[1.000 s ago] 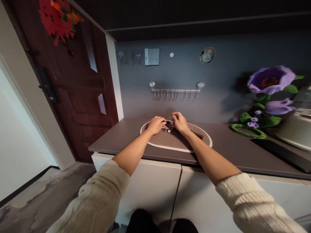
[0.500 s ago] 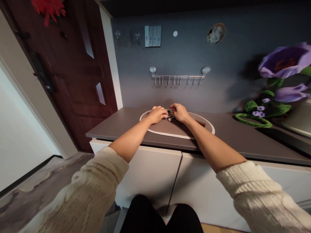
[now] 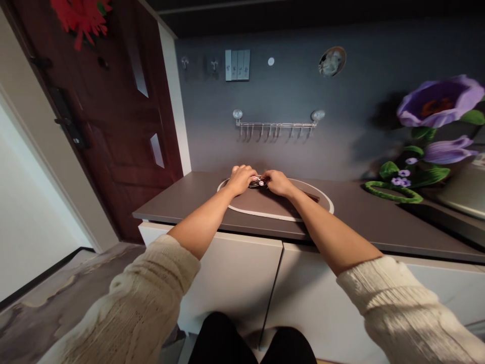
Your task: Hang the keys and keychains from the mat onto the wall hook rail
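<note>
My left hand (image 3: 242, 180) is closed, its fingers curled at the left side of a small bunch of shiny metal pieces that looks like keys (image 3: 261, 183). From the right, my right hand (image 3: 278, 182) pinches at the same bunch, fingertips together. Both hands are low over an oval brown mat (image 3: 261, 206) with a pale rim. The fingers cover much of the bunch, so its single parts are hard to make out. A narrow dark brown item (image 3: 312, 197) lies on the mat, partly behind my right wrist.
A clear hook rail (image 3: 278, 125) is fixed to the grey wall above the mat. On the right of the countertop (image 3: 356, 212) stand purple artificial flowers (image 3: 439, 106) with a green looped stem. A dark red door (image 3: 121, 126) is at the left; white cabinet doors (image 3: 231, 273) are below.
My right hand has come down and left, nearer to my left hand, and its fingers have closed on the bunch. The view has tilted up slightly.
</note>
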The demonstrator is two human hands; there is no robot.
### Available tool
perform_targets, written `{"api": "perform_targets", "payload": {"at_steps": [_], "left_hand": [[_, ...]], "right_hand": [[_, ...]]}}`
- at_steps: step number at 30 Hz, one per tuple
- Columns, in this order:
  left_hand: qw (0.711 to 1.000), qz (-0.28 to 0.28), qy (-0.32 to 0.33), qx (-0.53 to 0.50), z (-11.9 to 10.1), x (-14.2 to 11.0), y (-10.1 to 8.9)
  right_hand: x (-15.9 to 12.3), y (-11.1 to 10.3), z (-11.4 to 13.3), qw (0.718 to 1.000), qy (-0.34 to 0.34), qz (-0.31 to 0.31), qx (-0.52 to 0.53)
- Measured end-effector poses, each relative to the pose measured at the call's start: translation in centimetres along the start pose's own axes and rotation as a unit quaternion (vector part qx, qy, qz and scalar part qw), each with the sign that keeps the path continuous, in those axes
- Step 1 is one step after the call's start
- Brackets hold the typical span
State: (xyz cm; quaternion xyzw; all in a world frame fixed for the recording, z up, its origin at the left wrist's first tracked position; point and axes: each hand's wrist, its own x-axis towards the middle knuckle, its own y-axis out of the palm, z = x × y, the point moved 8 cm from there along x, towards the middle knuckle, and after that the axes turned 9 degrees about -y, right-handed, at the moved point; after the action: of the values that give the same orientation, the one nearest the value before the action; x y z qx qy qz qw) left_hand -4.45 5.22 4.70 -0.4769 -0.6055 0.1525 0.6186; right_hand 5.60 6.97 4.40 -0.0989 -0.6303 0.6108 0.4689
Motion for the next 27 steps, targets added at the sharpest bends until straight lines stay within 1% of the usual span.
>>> {"api": "perform_targets", "payload": {"at_steps": [7, 12, 16, 20, 23, 27], "left_hand": [[0.996, -0.043, -0.066, -0.037, 1.2, 0.2, -1.1], [0.993, -0.055, -0.081, -0.061, 1.4, 0.3, -1.4], [0.990, -0.067, -0.089, -0.085, 1.5, 0.3, -1.7], [0.987, -0.085, -0.083, -0.109, 1.5, 0.3, -2.0], [0.982, -0.105, -0.080, -0.138, 1.6, 0.3, -2.3], [0.978, -0.112, -0.077, -0.162, 1.6, 0.5, -2.3]], "right_hand": [[-0.3, -0.2, 0.0, 0.997, 0.033, -0.006, 0.066], [-0.3, -0.6, 0.4, 0.996, 0.036, -0.022, 0.080], [-0.4, -1.2, 0.8, 0.993, 0.018, -0.058, 0.101], [-0.4, -1.7, 1.2, 0.989, -0.013, -0.095, 0.109], [-0.4, -1.8, 1.5, 0.986, -0.043, -0.121, 0.107], [-0.3, -1.7, 1.9, 0.983, -0.077, -0.140, 0.093]]}}
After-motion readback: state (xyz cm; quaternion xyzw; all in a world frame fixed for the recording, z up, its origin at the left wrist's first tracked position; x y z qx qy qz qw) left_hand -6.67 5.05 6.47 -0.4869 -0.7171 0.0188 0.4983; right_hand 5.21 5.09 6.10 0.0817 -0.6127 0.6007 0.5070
